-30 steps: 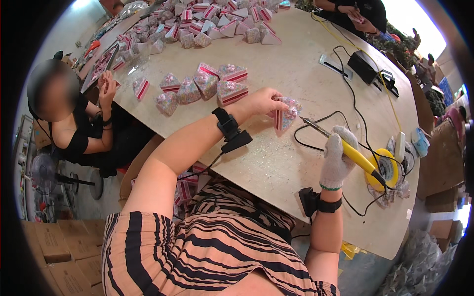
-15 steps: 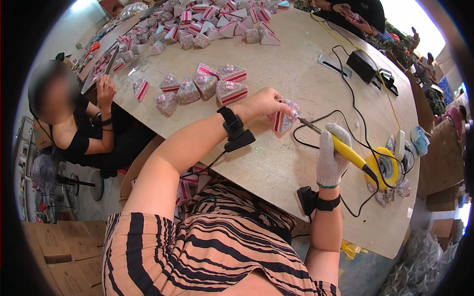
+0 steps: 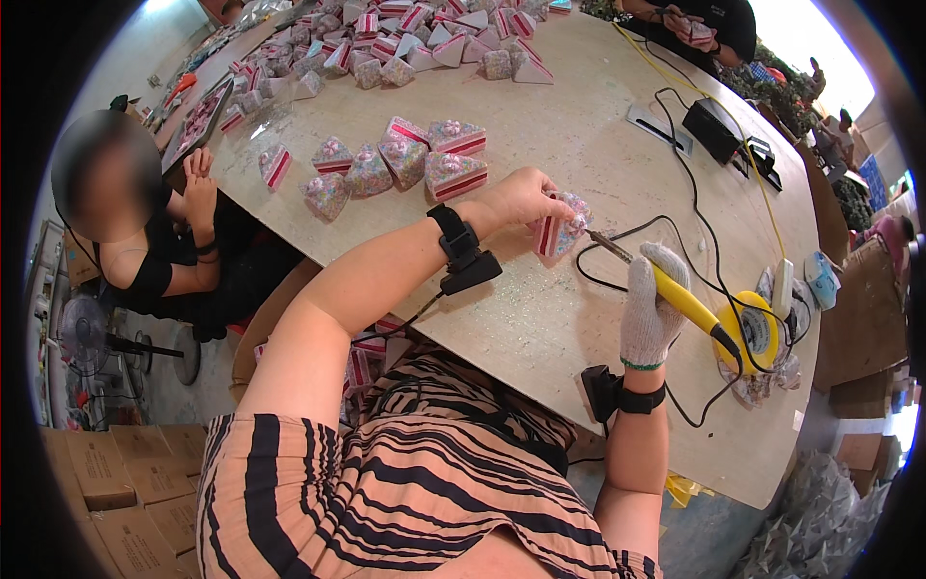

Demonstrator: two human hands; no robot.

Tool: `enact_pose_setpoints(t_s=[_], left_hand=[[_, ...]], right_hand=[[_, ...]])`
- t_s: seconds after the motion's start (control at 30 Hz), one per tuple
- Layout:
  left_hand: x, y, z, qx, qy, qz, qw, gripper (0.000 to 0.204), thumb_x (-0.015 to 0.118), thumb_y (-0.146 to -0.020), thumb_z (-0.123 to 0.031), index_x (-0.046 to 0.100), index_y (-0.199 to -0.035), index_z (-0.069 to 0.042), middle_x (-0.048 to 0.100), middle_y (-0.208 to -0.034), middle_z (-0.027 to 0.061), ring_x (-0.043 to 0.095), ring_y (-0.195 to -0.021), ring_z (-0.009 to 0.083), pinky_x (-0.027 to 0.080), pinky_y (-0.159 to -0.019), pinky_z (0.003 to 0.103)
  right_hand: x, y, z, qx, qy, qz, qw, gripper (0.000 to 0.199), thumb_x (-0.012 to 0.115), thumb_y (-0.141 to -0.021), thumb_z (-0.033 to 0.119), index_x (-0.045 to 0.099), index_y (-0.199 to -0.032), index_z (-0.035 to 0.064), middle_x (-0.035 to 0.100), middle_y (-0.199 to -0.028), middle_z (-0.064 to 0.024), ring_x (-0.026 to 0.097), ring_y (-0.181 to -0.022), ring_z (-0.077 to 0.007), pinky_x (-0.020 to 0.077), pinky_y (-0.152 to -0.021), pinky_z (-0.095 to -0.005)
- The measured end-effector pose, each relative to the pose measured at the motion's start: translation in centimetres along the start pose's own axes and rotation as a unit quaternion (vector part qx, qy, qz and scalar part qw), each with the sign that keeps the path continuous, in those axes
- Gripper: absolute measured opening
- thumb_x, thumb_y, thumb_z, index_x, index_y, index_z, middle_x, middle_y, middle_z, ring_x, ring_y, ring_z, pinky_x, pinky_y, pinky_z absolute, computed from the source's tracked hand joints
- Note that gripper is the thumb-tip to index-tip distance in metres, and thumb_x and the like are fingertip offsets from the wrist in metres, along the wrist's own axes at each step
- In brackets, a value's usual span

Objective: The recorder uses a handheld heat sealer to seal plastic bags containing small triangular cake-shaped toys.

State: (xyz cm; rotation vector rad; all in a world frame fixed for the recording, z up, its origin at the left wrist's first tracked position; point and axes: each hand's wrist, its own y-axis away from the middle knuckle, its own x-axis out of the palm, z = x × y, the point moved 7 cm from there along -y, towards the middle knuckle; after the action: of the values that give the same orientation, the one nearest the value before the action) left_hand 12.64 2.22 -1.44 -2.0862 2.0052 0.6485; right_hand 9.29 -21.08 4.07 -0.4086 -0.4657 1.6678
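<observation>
My left hand (image 3: 526, 201) is closed on a toy cake slice (image 3: 561, 232), pink and white with glittery sprinkles and a red stripe, held just over the table. My right hand (image 3: 652, 307), in a white knitted glove, grips a soldering iron (image 3: 687, 297) by its yellow handle. The iron's metal tip points left and meets the top of the slice, or nearly so; contact is too small to tell. Beyond my left hand stands a loose group of similar cake slices (image 3: 403, 160).
A large heap of cake slices (image 3: 424, 43) covers the far table. Black cords, a black box-shaped device (image 3: 712, 130) and a yellow tape roll (image 3: 748, 332) lie at right. One person sits at left; another person's hands (image 3: 696, 31) hold a slice at the far side. Glitter dots the tabletop.
My hands, the slice and the iron keep nearly the same places. The whole view has shifted slightly. The far person's hands have moved a little.
</observation>
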Motion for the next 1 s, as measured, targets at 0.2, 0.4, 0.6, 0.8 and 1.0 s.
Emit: enact_pose_setpoints(t_s=[0.2,0.4,0.6,0.8,1.0], left_hand=[[0.1,0.0,0.0,-0.005,-0.004,0.009,1.0,0.045,0.075,-0.073,-0.027,0.062,-0.099,0.008,0.064,-0.08,0.011,0.062,-0.064,0.0136,0.052,-0.056,0.026],[0.2,-0.1,0.0,0.001,-0.014,0.006,1.0,0.043,0.074,-0.073,-0.026,0.063,-0.098,0.007,0.064,-0.079,0.0104,0.062,-0.064,0.013,0.051,-0.056,0.025],[0.1,-0.5,0.2,0.021,-0.043,-0.004,0.999,0.042,0.075,-0.073,-0.026,0.063,-0.096,0.007,0.064,-0.078,0.0106,0.062,-0.063,0.0135,0.051,-0.055,0.026],[0.1,-0.5,0.1,0.028,-0.052,-0.009,0.998,0.045,0.075,-0.072,-0.027,0.062,-0.095,0.008,0.064,-0.076,0.0109,0.062,-0.062,0.0141,0.051,-0.055,0.026],[0.1,-0.3,-0.3,0.027,-0.053,-0.007,0.998,0.046,0.076,-0.071,-0.027,0.061,-0.096,0.009,0.064,-0.076,0.0111,0.062,-0.063,0.014,0.051,-0.054,0.026]], right_hand=[[0.0,0.0,-0.1,-0.001,-0.012,0.005,1.0,0.02,0.067,-0.081,0.006,0.06,-0.1,0.0037,0.061,-0.093,-0.0037,0.054,-0.082,-0.0094,0.0448,-0.074,-0.0241],[0.0,0.1,-0.4,0.014,-0.022,-0.003,1.0,0.021,0.066,-0.081,0.005,0.059,-0.101,0.0037,0.061,-0.094,-0.0039,0.054,-0.083,-0.0095,0.0449,-0.074,-0.0239],[0.3,0.0,0.4,-0.003,0.008,0.008,1.0,0.02,0.066,-0.081,0.005,0.06,-0.1,0.003,0.061,-0.093,-0.0041,0.055,-0.083,-0.0097,0.045,-0.074,-0.024],[0.4,-0.1,0.6,-0.006,0.016,0.011,1.0,0.018,0.066,-0.082,0.006,0.06,-0.099,0.0028,0.06,-0.091,-0.0039,0.053,-0.081,-0.0093,0.0446,-0.073,-0.0239],[0.6,-0.1,1.0,-0.007,0.038,0.017,0.999,0.018,0.066,-0.082,0.007,0.06,-0.098,0.0024,0.059,-0.089,-0.0034,0.053,-0.078,-0.0087,0.0442,-0.071,-0.0235]])
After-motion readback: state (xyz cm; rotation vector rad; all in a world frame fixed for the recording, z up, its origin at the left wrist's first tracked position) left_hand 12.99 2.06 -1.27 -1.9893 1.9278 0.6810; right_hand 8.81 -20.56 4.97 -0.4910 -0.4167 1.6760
